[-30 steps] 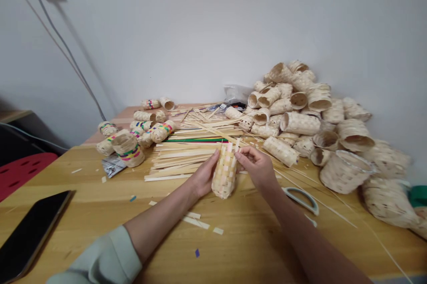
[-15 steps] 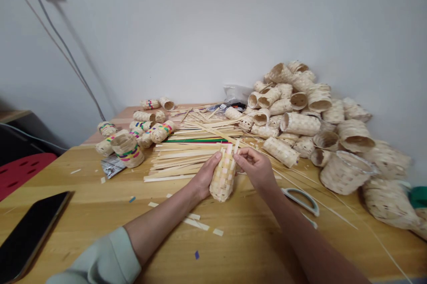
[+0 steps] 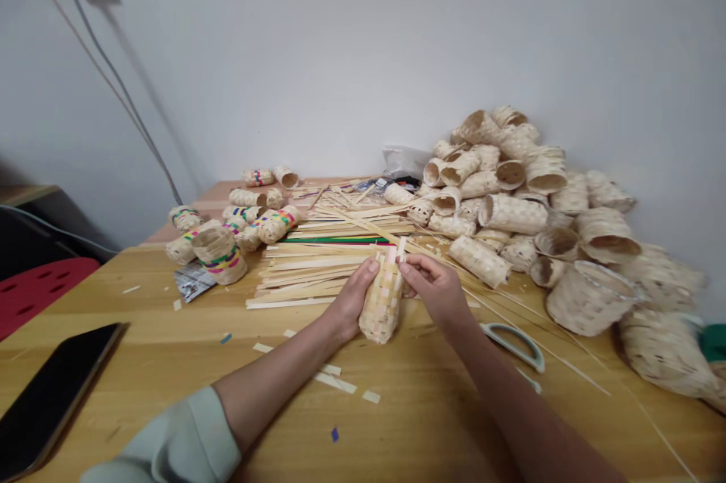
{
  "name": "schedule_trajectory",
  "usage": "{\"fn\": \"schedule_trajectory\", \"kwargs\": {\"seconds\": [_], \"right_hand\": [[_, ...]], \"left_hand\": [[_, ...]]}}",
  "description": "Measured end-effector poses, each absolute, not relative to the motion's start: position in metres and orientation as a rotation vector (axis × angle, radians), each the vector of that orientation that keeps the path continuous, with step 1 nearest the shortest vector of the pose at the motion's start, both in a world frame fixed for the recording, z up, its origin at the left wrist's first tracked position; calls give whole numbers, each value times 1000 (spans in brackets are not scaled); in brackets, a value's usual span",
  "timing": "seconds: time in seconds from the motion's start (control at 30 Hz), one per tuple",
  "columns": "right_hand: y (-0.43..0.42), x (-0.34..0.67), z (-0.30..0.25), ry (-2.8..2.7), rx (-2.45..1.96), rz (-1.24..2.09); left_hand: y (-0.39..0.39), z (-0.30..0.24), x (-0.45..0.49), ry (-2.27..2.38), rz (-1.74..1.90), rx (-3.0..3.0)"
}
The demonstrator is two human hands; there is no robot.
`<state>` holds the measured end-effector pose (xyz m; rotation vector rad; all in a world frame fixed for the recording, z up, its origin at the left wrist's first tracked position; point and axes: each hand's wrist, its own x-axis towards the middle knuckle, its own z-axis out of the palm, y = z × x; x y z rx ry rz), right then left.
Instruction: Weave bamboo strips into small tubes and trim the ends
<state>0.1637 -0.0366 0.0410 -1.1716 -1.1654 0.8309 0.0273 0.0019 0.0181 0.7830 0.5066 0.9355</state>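
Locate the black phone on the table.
The black phone lies at the lower left of the head view, on the wooden table, left of the person's left forearm and below the red seat.

On my feed, the woven basket (image 3: pixel 381 311) sits between the left hand (image 3: pixel 352 295) and right hand (image 3: pixel 435 288), above the wooden table (image 3: pixel 141 362). From there, bamboo strips (image 3: pixel 323 264) lie at twelve o'clock, heaped baskets (image 3: pixel 510 196) against the wall (image 3: pixel 340 52) at two, a curved handle (image 3: pixel 513 347) at three, a phone (image 3: pixel 51 400) at nine, and banded baskets (image 3: pixel 218 252) at ten
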Motion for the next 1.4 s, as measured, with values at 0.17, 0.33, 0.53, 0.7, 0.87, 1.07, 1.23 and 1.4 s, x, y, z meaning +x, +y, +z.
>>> {"fn": "schedule_trajectory", "kwargs": {"seconds": [0.17, 0.33, 0.53, 0.7, 0.87, 1.07, 1.23, 1.4], "right_hand": [[-37, 165, 42, -1176, -1171, 859], [-34, 165, 42, -1105, -1133, 932], [-32, 167, 36, -1095, -1086, 855], [-37, 166, 36, -1200, -1159, 716], [-41, 163, 38, -1217, -1204, 634], [-38, 169, 37, -1227, -1202, 632], [-37, 171, 39, -1245, -1188, 638], [-39, 171, 40, -1235, -1206, 629]], "left_hand": [[1, 19, 28, 492, 993, 853], [-1, 23, 27, 474, 1014, 838], [-1, 20, 26, 461, 1059, 863], [-1, 22, 26, 450, 1077, 861], [0, 22, 25, 410, 1037, 879], [7, 20, 29, 309, 929, 695], [12, 22, 23, 377, 748, 543], [17, 19, 17, 422, 637, 472]]}}
